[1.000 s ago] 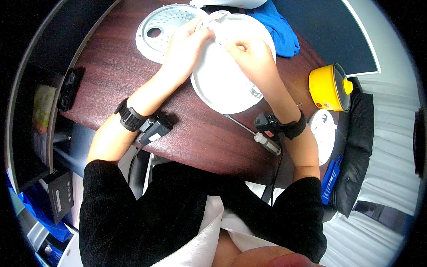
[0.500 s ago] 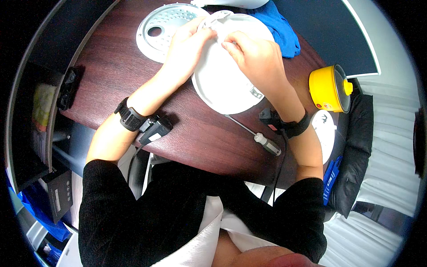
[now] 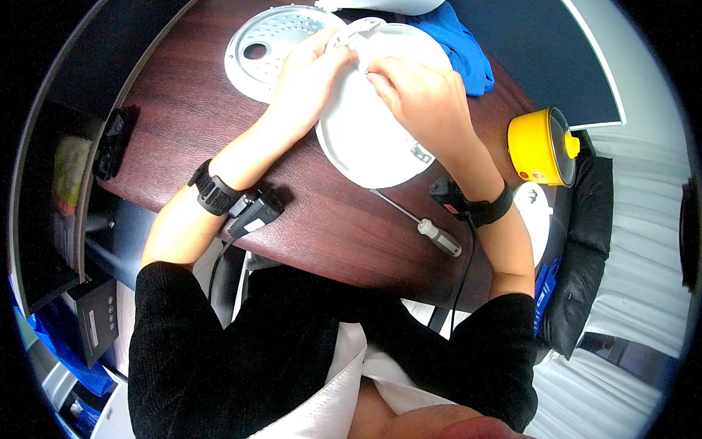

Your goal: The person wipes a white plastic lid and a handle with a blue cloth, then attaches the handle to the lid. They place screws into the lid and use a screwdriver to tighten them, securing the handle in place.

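Note:
A white round plastic housing (image 3: 365, 139) lies on the table before me, with a small metal-looking fitting near its lower right rim. At its upper left edge my left hand (image 3: 307, 77) grips the rim, thumb bent over the inside near a white raised part. Above the middle of the housing my right hand (image 3: 428, 99) is closed in a pinch, its fingertips close to the left thumb. Whatever lies between those fingertips is too small to make out. A grey-handled screwdriver (image 3: 437, 237) rests on the table, its shaft tip by the housing's lower edge.
A perforated light-grey disc (image 3: 241, 69) with a round hole lies beyond my left hand. Blue cloth (image 3: 468, 55) is bunched at the back. At the right stand a yellow pot (image 3: 530, 146) with a lid and a white oval piece (image 3: 532, 219). Dark panels border the table.
My right hand has shifted very slightly down, its fingers still pinched. The left hand and the housing stay where they were.

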A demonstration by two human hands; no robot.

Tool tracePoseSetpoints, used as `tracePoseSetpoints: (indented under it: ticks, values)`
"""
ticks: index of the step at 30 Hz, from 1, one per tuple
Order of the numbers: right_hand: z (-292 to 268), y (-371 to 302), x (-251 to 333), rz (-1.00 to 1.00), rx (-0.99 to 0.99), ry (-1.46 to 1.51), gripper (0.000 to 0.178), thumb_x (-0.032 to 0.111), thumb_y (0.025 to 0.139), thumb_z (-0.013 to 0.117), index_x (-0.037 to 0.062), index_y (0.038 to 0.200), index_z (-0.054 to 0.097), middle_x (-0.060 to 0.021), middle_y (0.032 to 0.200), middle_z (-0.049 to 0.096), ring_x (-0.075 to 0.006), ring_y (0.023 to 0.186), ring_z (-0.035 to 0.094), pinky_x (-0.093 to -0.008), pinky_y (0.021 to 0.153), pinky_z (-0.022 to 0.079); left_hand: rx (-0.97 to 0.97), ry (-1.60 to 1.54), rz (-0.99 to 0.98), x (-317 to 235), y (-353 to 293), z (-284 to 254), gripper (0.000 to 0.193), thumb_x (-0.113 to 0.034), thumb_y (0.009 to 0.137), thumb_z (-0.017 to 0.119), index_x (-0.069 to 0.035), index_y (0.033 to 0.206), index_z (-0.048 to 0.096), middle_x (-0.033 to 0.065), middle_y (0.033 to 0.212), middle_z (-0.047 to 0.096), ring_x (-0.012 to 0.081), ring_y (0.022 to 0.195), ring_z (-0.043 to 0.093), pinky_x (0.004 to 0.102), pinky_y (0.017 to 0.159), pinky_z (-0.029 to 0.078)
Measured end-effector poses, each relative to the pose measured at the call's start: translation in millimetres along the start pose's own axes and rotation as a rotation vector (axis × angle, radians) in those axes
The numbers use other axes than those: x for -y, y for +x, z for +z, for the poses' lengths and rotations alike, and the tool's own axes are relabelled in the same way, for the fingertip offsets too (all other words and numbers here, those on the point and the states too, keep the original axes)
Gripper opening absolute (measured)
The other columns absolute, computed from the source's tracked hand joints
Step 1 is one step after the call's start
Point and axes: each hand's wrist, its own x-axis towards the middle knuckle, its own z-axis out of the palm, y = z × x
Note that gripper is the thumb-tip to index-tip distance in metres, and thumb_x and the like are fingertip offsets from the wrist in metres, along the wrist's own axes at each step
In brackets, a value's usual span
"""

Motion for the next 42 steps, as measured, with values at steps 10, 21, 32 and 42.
tracePoseSetpoints:
  ticks: [10,21,32,42]
  values:
    - [2,2,3,0.048,0.036,-0.111,0.012,0.018,0.081,0.070,0.0083,0.080,0.063,-0.0066,0.067,0.065,-0.0233,0.057,0.064,-0.0314,0.050,0.048,-0.005,0.004,0.025,-1,0,1,0.020,-0.014,0.089,0.052,-0.001,0.100,0.062,0.0037,0.087,0.063,0.0083,0.079,0.058,0.0227,0.070,0.047]
    - [-2,4,5,0.350,0.123,0.127,0.013,0.021,0.082,0.065,0.0089,0.078,0.062,-0.0106,0.063,0.063,-0.0285,0.053,0.062,-0.0381,0.051,0.049,0.019,0.028,0.071,7,3,0,0.022,-0.014,0.089,0.051,0.000,0.101,0.062,0.0035,0.087,0.063,0.0085,0.079,0.057,0.0235,0.071,0.047]
    - [-3,5,3,0.075,0.074,-0.004,0.010,0.017,0.082,0.067,0.0088,0.085,0.062,-0.0089,0.069,0.064,-0.0240,0.057,0.064,-0.0336,0.053,0.049,0.023,0.002,0.027,1,1,-1,0.022,-0.016,0.090,0.051,0.000,0.101,0.062,0.0045,0.088,0.063,0.0089,0.079,0.059,0.0235,0.071,0.047]
    - [0,8,4,0.197,0.160,0.035,0.013,0.019,0.085,0.067,0.0076,0.080,0.062,-0.0102,0.068,0.064,-0.0270,0.058,0.063,-0.0350,0.053,0.048,0.028,0.006,0.039,2,1,0,0.022,-0.015,0.089,0.052,-0.001,0.102,0.062,0.0046,0.088,0.064,0.0090,0.079,0.059,0.0237,0.071,0.048]
